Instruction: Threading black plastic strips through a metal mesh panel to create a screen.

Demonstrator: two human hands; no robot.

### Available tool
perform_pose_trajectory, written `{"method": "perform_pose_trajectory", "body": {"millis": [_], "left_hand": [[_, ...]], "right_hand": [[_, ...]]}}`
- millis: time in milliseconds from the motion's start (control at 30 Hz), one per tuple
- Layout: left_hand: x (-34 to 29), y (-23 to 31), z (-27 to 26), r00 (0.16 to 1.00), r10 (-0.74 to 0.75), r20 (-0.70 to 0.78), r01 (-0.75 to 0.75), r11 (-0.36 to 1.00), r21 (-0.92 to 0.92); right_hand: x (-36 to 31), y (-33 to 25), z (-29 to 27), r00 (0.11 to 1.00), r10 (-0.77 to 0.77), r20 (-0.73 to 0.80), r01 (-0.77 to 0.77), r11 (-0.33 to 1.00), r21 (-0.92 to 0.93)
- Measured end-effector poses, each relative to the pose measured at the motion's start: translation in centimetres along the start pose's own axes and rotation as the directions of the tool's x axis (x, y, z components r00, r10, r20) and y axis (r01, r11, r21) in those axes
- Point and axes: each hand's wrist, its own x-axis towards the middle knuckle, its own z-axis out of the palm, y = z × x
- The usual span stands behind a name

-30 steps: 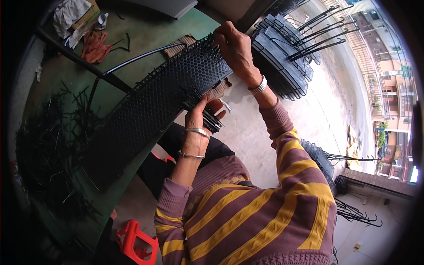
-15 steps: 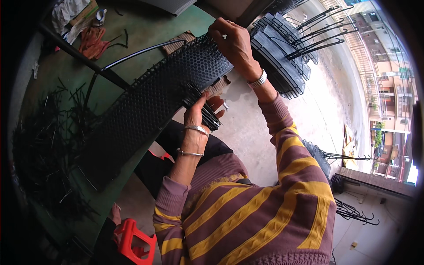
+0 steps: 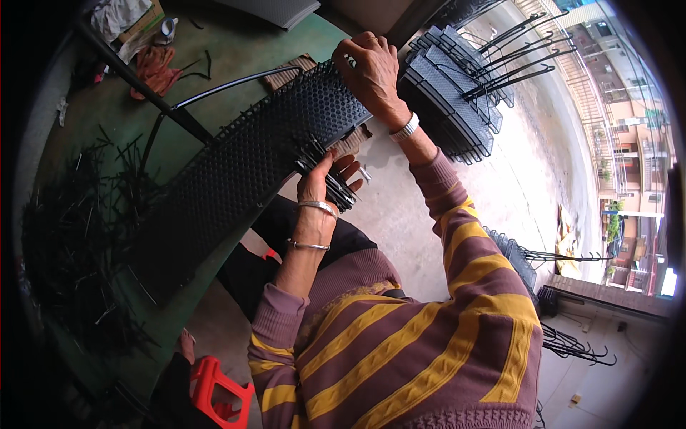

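Note:
A long black perforated panel [image 3: 236, 161] lies slantwise in front of me, with a row of small loops along its far edge. My left hand [image 3: 314, 187] is closed around a bundle of thin black strips [image 3: 337, 190] and rests by the panel's near edge. At the panel's upper right end is my right hand [image 3: 373, 75], its fingers curled in a pinch at the far edge. What that pinch holds is hidden behind the fingers.
Loose black strips [image 3: 78, 250] are heaped at the left on the green table [image 3: 236, 36]. A dark metal bar [image 3: 236, 86] meets the panel. Cardboard [image 3: 350, 141] shows beneath it. Stacked black hooked racks [image 3: 443, 93] stand at right. A red stool [image 3: 214, 393] sits below.
My right hand has shifted slightly left, its wrist turning along the panel's edge. The left hand and its bundle stay almost in place.

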Motion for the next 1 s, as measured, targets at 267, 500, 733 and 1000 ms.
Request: {"method": "perform_pose_trajectory", "body": {"millis": [267, 500, 733, 1000], "left_hand": [[-0.2, -0.1, -0.1, 0.999, -0.027, -0.035, 0.027, 1.0, 0.001], [-0.7, -0.1, -0.3, 0.999, -0.025, 0.024, 0.026, 0.999, -0.044], [-0.8, -0.3, -0.5, 0.998, -0.004, 0.056, 0.005, 1.0, -0.029], [-0.5, -0.4, -0.7, 0.998, -0.027, 0.065, 0.028, 0.999, -0.022]], "right_hand": [[-0.3, 1.0, 1.0, 0.999, 0.016, -0.032, -0.013, 0.995, 0.094], [-1.2, 1.7, 1.2, 0.998, -0.003, 0.057, -0.005, 0.989, 0.148], [-0.4, 2.8, 0.4, 0.996, 0.073, 0.058, -0.086, 0.961, 0.262], [0.0, 2.7, 0.1, 0.979, 0.146, 0.145, -0.181, 0.946, 0.267]]}}
